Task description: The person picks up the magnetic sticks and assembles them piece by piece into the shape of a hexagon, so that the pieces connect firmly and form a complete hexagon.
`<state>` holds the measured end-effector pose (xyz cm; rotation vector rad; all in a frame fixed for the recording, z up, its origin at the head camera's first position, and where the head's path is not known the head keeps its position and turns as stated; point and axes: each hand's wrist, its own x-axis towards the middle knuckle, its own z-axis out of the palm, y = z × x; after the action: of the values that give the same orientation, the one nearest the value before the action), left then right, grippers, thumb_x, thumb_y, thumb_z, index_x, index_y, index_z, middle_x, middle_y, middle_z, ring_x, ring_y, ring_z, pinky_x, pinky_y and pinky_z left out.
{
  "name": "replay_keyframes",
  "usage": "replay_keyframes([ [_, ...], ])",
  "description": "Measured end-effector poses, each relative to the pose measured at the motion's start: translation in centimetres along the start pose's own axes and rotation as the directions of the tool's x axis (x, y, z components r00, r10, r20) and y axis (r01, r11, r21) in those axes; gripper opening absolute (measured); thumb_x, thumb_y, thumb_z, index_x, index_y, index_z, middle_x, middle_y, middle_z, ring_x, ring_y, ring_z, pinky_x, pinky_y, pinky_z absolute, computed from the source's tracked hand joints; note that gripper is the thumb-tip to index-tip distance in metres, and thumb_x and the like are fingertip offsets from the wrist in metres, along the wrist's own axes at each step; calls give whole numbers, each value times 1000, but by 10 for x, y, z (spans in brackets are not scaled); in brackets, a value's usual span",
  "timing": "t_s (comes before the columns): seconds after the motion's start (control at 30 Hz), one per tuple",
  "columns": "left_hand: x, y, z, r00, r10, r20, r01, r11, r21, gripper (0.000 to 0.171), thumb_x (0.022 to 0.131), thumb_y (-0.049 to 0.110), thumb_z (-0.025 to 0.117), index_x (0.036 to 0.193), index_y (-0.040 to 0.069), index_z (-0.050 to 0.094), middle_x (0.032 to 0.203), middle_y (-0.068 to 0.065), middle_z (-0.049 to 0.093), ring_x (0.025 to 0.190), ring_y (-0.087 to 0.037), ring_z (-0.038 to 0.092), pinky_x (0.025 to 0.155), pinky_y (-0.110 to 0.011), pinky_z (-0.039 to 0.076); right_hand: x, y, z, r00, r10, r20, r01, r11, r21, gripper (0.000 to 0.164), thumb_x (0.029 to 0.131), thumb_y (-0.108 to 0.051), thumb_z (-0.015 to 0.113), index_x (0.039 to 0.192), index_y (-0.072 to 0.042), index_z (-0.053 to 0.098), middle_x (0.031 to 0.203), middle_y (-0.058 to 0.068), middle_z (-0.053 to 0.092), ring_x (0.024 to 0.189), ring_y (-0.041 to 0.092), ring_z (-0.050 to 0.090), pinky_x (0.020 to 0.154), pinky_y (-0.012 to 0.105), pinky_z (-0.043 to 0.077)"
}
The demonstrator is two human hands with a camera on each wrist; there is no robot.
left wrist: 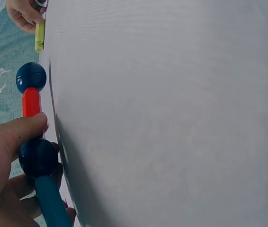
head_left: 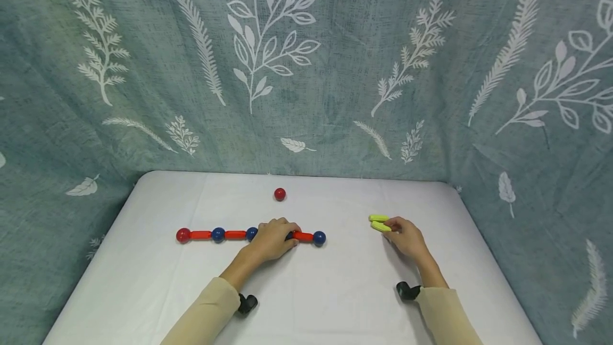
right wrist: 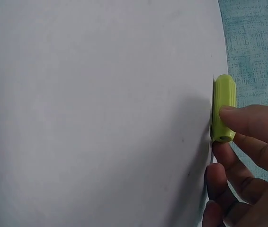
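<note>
A chain of red and blue balls joined by rods lies left of centre on the table. My left hand grips it near the right end and covers part of it. The left wrist view shows the thumb across a red rod, fingers around a dark blue ball, and a teal rod below. A blue ball ends the chain on the right, a red ball on the left. With thumb and fingers, my right hand pinches a yellow-green rod. A second yellow-green rod lies just behind it.
A loose red ball sits near the back of the white-covered table. Behind the table and at its sides hangs a green-blue curtain with white leaf prints.
</note>
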<state>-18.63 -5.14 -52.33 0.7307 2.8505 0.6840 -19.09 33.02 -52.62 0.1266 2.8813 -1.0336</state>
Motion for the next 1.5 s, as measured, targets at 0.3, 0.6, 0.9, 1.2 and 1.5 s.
replay_keyframes([
  [0.3,0,0,2,1000,0,-8,0,1000,12,28,96,33,69,121,21,70,112,-1,64,104,-24,59,86,-51,43,-11,-17,14,998,-62,2,62,998,29,25,92,-10,71,116,-4,68,115,18,64,108,37,57,88,53,45],
  [0.6,-1,1,0,1000,0,-8,1,1000,10,28,96,33,69,121,21,70,112,-2,64,105,-25,59,87,-53,43,-23,-42,38,993,-105,46,101,992,79,22,91,-10,73,113,-9,70,106,8,65,83,21,53,70,36,44],
  [0.9,0,0,1,1000,-5,-8,5,1000,7,28,96,32,69,122,21,69,112,-2,64,105,-25,59,88,-53,43,-31,-58,59,984,-165,74,156,981,116,21,89,-10,75,109,-14,71,99,3,66,73,18,49,63,31,41],
  [1.2,0,2,0,1000,-12,-7,12,1000,10,28,96,32,69,122,21,69,112,-2,64,106,-25,59,88,-53,43,-34,-63,66,980,-182,76,173,978,113,20,89,-10,75,108,-16,71,97,0,65,74,16,49,64,31,40],
  [1.5,0,1,0,1000,-5,-6,5,1000,17,28,96,32,69,122,21,69,113,-2,64,107,-25,58,88,-53,43,-35,-70,70,973,-212,90,200,972,122,20,90,-9,75,108,-15,71,96,1,65,74,16,47,64,32,39],
])
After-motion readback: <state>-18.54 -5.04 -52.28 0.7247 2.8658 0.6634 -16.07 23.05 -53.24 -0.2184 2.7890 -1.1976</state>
